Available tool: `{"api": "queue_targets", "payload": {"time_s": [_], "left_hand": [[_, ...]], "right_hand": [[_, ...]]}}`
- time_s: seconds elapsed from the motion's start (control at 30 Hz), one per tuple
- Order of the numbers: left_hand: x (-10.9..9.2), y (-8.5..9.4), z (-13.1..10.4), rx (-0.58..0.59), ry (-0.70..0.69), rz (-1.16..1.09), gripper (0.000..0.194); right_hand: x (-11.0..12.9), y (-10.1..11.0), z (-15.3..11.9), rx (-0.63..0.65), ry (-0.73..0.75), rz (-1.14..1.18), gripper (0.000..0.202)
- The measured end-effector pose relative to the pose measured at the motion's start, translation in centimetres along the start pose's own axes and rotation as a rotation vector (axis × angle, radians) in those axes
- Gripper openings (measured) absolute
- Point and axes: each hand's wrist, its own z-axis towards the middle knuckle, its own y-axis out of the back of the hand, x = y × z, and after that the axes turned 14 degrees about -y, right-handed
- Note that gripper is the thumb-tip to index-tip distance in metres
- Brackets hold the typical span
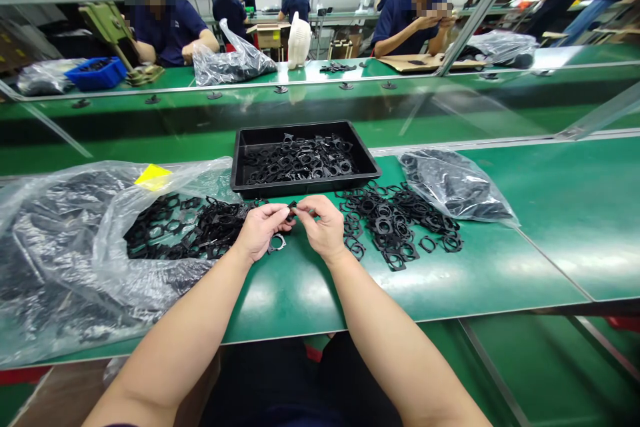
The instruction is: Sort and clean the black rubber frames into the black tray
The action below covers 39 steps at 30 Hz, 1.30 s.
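Observation:
Just in front of the black tray (306,185), my left hand (262,229) and my right hand (323,227) meet, fingers pinched on a small black part (292,205) between them. The part is mostly covered by the fingertips. A single black ring piece (277,243) lies by my left hand. Many black ring parts (300,160) fill the tray. To the right of my right hand, a pile of black ring parts (385,213) is spread on the green table (290,300). More black parts (200,230) spill from an open clear bag (113,240) on the left.
A closed clear bag of black parts (450,183) lies at the right. Beyond the tray runs a metal frame (500,140). People sit at the far bench, near a blue bin (96,73), another plastic bag (233,60) and cardboard (410,63).

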Motion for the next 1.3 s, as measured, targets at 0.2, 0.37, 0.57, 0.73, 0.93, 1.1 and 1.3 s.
{"api": "queue_targets", "payload": {"time_s": [0.2, 0.37, 0.57, 0.73, 0.93, 1.1, 1.3], "left_hand": [[-0.21, -0.06, -0.05, -0.011, -0.014, 0.005, 0.028], [-0.14, -0.05, 0.00, -0.005, -0.022, 0.016, 0.028], [-0.32, 0.12, -0.08, 0.072, 0.087, -0.078, 0.030], [-0.48, 0.54, 0.09, 0.087, 0.155, -0.152, 0.026], [-0.53, 0.71, 0.23, 0.038, 0.174, -0.200, 0.025], [-0.37, 0.72, 0.32, 0.008, 0.181, -0.168, 0.026], [-0.20, 0.82, 0.40, 0.010, 0.169, -0.130, 0.027]], "right_hand": [[0.26, 0.05, 0.04, 0.001, -0.063, 0.058, 0.004], [0.18, 0.08, 0.04, 0.017, -0.104, 0.053, 0.006], [0.20, 0.07, 0.12, 0.010, -0.094, 0.025, 0.004], [0.45, 0.10, -0.06, 0.052, -0.076, 0.027, 0.007], [0.52, 0.08, -0.25, 0.148, 0.023, -0.121, 0.010], [0.52, 0.16, -0.09, 0.200, 0.051, -0.154, 0.008], [0.49, 0.43, 0.09, 0.236, 0.072, -0.160, 0.008]]}}
